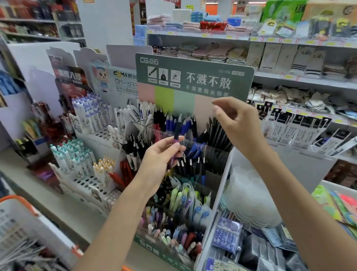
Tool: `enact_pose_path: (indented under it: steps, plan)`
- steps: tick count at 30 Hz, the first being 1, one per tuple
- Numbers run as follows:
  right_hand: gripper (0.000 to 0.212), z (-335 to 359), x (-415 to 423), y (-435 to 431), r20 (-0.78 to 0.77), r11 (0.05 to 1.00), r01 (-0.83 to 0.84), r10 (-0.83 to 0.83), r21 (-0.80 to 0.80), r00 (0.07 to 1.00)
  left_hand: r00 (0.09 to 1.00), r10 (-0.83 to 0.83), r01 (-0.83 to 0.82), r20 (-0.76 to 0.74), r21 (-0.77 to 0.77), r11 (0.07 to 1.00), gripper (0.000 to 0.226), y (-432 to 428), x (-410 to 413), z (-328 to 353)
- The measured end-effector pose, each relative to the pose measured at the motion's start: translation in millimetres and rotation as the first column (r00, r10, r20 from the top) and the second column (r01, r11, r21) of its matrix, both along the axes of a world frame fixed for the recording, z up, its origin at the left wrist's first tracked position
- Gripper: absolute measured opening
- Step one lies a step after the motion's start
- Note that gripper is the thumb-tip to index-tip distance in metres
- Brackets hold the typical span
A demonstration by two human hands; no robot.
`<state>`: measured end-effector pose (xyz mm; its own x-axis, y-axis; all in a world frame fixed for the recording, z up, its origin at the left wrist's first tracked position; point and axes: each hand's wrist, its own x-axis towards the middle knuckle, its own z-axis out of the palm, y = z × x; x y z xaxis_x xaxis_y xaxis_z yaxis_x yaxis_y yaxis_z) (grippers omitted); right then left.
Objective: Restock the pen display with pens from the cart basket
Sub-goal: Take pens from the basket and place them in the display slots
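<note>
While my left fingers pinch a dark blue pen about its middle, the barrel stands tilted, upper end leaning toward the back rows. Left hand is raised over the middle tiers of the pen display. The pen sits just in front of a compartment of blue pens; whether it touches them, I cannot tell. Black pens fill the compartments beside and below.

Right fingers are loosely curled and hold nothing, thumb close to forefinger. Right hand is higher than the left, in front of the lower edge of the green header card, apart from the stock.

Lowest tiers of the display hold pastel pens, mixed colours. To the left are stands of white pens with purple caps and teal-capped ones.

Cart basket, white with an orange rim, is at my lower left, well apart from both hands. A blurred heap of loose pens lies in it.

Grey bin at my right holds packets. Shelves of folded cloth run behind.
</note>
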<state>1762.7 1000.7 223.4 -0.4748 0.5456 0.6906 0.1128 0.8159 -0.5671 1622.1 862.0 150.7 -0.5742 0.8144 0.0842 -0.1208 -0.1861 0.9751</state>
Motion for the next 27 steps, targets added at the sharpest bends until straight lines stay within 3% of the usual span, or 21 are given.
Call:
enact_pose_path:
  steps: [5,7,10,12,15,17,27]
  plan:
    - [0.025,-3,-34,-25,0.106,0.976,-0.187,0.199,-0.109,0.974,0.998,0.042,-0.042,-0.037,0.001,0.999,0.024,2,4,7]
    - [0.019,-8,-43,-30,0.074,0.971,-0.209,0.218,-0.115,0.973,0.998,0.053,-0.053,-0.033,0.003,0.999,0.036,-1,2,9]
    - [0.023,-8,-46,-33,-0.014,0.966,-0.224,0.224,-0.126,0.975,0.99,0.107,-0.107,-0.091,0.004,0.994,0.026,-7,-7,7]
    - [0.022,-4,-44,-30,-0.084,0.975,-0.187,0.178,-0.12,0.98,0.962,0.257,-0.26,-0.09,-0.013,0.966,0.03,-13,-18,4]
    - [0.015,2,-45,-22,-0.133,0.989,-0.135,0.126,-0.065,0.983,0.825,0.558,-0.557,0.089,-0.034,0.83,0.025,-29,-40,-4]
    - [0.013,0,-53,-19,-0.137,0.992,-0.126,0.121,-0.027,0.983,0.752,0.641,-0.641,0.156,-0.057,0.765,0.022,-38,-51,-10]
    - [0.012,-44,-121,-26,0.005,0.989,-0.141,0.141,0.033,0.99,0.746,0.642,-0.625,0.176,-0.149,0.766,0.031,-54,-69,-29]
